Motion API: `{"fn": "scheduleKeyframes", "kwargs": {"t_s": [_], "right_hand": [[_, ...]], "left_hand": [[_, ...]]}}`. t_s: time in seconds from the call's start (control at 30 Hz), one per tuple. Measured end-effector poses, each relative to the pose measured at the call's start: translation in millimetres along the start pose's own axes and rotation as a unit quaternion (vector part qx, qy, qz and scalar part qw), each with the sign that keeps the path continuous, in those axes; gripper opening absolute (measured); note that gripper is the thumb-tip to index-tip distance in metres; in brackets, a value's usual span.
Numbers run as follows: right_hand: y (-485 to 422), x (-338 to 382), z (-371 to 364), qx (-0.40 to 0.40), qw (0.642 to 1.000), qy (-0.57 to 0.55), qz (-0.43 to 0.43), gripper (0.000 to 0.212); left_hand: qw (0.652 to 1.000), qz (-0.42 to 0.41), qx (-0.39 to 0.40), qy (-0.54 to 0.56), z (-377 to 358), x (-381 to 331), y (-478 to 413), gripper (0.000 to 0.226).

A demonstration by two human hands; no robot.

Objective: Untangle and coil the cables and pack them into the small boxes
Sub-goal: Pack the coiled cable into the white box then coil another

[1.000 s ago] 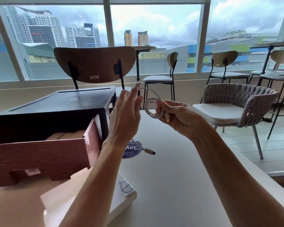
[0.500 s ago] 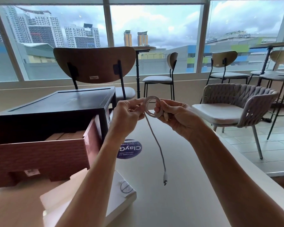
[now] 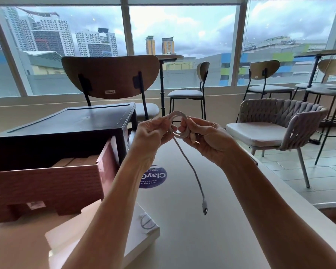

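A white cable (image 3: 190,167) is partly wound into a small coil (image 3: 177,124) held up over the table. My right hand (image 3: 204,136) grips the coil's right side, with one plug end sticking out under its fingers. My left hand (image 3: 153,133) pinches the coil's left side. The loose tail hangs down from the coil and ends in a plug (image 3: 205,208) just above the tabletop. A flat white box (image 3: 144,235) lies at the near left, partly behind my left forearm.
A brown cardboard box (image 3: 47,183) with packets inside stands at the left, against a black case (image 3: 66,123). A round blue sticker (image 3: 153,178) lies on the beige table (image 3: 211,239). Chairs and a woven armchair (image 3: 275,121) stand beyond the table's right edge.
My left hand swung down from its raised position and closed on the coil's left side. The loose tail dropped from near the sticker and now hangs straight down.
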State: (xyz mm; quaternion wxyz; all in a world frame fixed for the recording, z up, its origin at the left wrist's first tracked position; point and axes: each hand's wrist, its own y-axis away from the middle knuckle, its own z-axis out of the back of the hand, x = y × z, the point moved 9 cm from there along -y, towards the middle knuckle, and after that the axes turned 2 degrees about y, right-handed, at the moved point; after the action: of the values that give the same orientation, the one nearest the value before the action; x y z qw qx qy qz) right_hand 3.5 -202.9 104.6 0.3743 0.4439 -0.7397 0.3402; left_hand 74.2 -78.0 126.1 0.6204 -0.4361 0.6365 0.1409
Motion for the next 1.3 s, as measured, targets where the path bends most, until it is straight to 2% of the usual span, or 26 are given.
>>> {"fn": "scheduleKeyframes", "kwargs": {"t_s": [0.13,0.3,0.5,0.63,0.77,0.93,1.07,1.3], "right_hand": [[-1.9,0.1,3.0,-0.012,1.0,-0.004,0.013,0.026],[-1.2,0.6,4.6,-0.031,0.999,0.028,0.028,0.021],[-0.8,-4.9,-3.8,-0.019,0.999,-0.013,0.023,0.021],[-0.8,-1.1,0.9,-0.043,0.996,0.055,0.045,0.017],[1.5,4.7,4.0,-0.056,0.985,0.149,0.062,0.012],[1.0,2.3,-0.8,-0.017,0.97,0.239,0.046,0.025],[1.9,2.7,-2.3,-0.001,0.968,0.247,0.039,0.024],[1.8,13.3,11.4,-0.076,0.969,0.215,0.09,0.014]], "left_hand": [[0.995,0.053,-0.006,0.084,-2.4,6.4,1.0,0.022],[0.996,0.045,-0.04,0.072,-0.9,9.3,1.5,0.02],[0.967,0.085,-0.039,0.236,-1.4,16.9,2.8,0.016],[0.955,0.083,-0.046,0.282,-1.8,17.5,2.5,0.021],[0.962,0.063,-0.067,0.255,2.5,14.0,2.7,0.022],[0.966,0.051,-0.082,0.24,6.6,10.7,3.9,0.019],[0.971,0.047,-0.091,0.218,11.3,11.1,2.2,0.019],[0.988,0.043,-0.085,0.124,14.7,8.9,1.1,0.017]]}}
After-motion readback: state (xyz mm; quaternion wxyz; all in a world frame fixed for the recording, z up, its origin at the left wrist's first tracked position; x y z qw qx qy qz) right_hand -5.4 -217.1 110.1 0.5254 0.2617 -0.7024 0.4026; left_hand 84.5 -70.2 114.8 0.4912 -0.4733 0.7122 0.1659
